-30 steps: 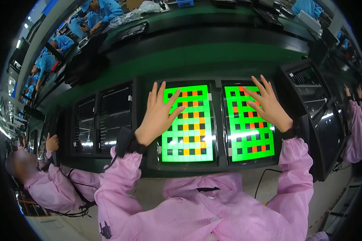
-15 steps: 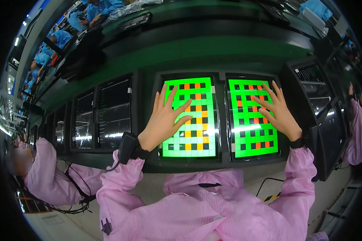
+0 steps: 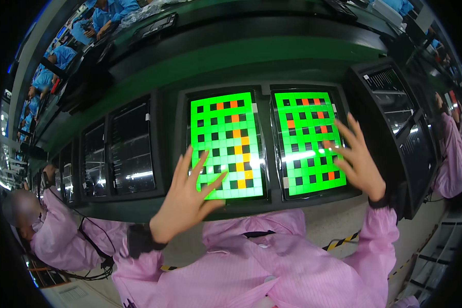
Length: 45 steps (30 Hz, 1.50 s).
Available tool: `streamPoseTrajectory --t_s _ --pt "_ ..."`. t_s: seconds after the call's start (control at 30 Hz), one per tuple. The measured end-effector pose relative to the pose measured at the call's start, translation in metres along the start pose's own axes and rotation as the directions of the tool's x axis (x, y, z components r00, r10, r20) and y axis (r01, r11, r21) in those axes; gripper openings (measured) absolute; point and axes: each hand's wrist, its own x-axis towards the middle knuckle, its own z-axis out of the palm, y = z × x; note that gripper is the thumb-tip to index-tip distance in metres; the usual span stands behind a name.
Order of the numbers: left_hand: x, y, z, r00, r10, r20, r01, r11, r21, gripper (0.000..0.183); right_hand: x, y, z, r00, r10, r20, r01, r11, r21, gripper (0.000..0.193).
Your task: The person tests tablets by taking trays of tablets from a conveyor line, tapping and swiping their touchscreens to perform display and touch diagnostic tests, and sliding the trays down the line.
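Two lit touch screens lie side by side in a black foam tray (image 3: 268, 154). The left screen (image 3: 226, 194) shows a green grid with black, orange and yellow squares. A similar grid with black and orange squares fills the right screen (image 3: 299, 154). My left hand (image 3: 182, 197) is over the near left part of the left screen, fingers spread, holding nothing. Over the right edge of the right screen is my right hand (image 3: 359, 161), its fingers apart and slightly bent, also holding nothing. Whether fingertips touch the glass, I cannot tell.
To the left, another tray holds dark screens (image 3: 131, 146). A tilted black tray with dark panels (image 3: 403, 115) stands at the right. A person in pink (image 3: 61, 231) sits at the left; people in blue (image 3: 108, 15) work across the green bench (image 3: 231, 56).
My left hand has moved nearer to me, down the left screen. My right hand has shifted toward the near side over the right screen. Fewer orange squares show on both grids.
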Motion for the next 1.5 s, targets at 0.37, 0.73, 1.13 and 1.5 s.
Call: streamPoseTrajectory --t_s 0.37,0.73,1.13,1.5 --pt "0.134 -0.062 0.022 0.984 0.000 -0.181 0.031 0.985 0.169 0.044 0.076 0.056 0.017 0.998 0.025 -0.059 -0.029 0.997 -0.066 0.038" --pt "0.032 0.004 0.020 0.998 -0.004 0.055 0.001 0.999 0.042 0.055 -0.027 0.007 0.006 0.998 0.036 0.048 -0.033 0.998 -0.060 0.037" --pt "0.021 0.002 0.009 0.992 -0.061 -0.107 0.053 0.995 -0.084 0.059 0.016 0.001 0.010 0.999 -0.013 -0.048 0.009 0.997 -0.070 0.044" --pt "0.077 -0.047 0.018 0.958 -0.069 -0.278 0.081 0.996 0.030 0.044 0.084 0.005 0.034 0.985 -0.173 0.015 0.172 0.962 -0.214 0.046"
